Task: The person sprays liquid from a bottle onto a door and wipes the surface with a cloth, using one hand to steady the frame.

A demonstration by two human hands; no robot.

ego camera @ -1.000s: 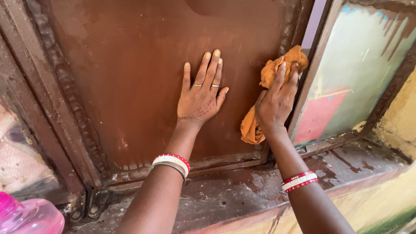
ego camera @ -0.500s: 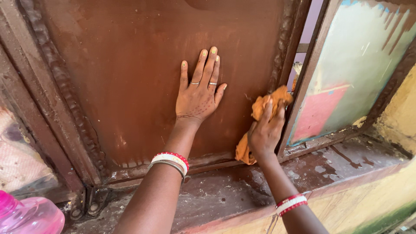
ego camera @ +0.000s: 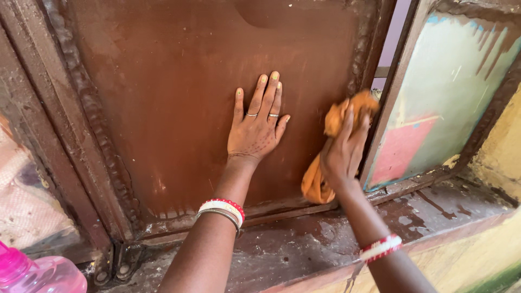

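Orange cloth (ego camera: 317, 182), half hidden beneath the gripping right hand (ego camera: 343, 152); left hand (ego camera: 256, 130) flat, fingers spread, on brown panel (ego camera: 163, 97).

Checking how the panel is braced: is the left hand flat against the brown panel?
Touching. The head view shows the left hand pressed palm-flat, fingers spread, on the brown panel.

Single head-worn view, looking down and forward at close range onto a brown shutter panel (ego camera: 179, 108) and the sill (ego camera: 304, 244) below. Both forearms enter from the bottom edge. No second view.
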